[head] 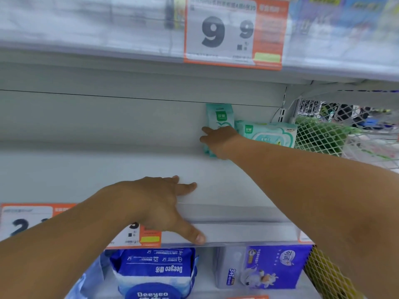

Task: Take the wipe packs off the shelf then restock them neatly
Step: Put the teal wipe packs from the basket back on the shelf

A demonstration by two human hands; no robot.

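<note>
**Shelf bay, wipe section: two packs at the back right**

We log the items as they stand.

Upright wipe pack point(219, 119): teal and white, green square logo near the top. It stands on end at the rear of the white shelf point(108, 169), against the back panel, right of centre. Our right hand point(218, 141) is on its lower half, the fingers across the front of the pack; we cannot tell whether they curl round it or merely lie against it.

Flat wipe pack point(269, 134): same teal colouring and logo, lying on its side just to the right of the upright one, touching or nearly touching it. Its right end sits close to the wire mesh divider point(319, 134) that closes off the bay.

Our left hand point(159, 203): open, fingers stretched forward and lying on the front part of the shelf, thumb spread downward over the clear plastic price rail point(248, 231). It holds nothing.

Price tag, upper point(234, 31): orange border, large "9" and a smaller "9", hung from the shelf above. Blurred small print.

Price tag, lower point(26, 223): orange border, a "2" legible, fixed to the front rail at the left and partly hidden by our left forearm.

Below the shelf: a blue and white Deeyeo pack point(155, 272), and to its right a purple pack point(274, 266) marked "3+1". Yellow mesh point(328, 275) shows at the lower right.
</note>
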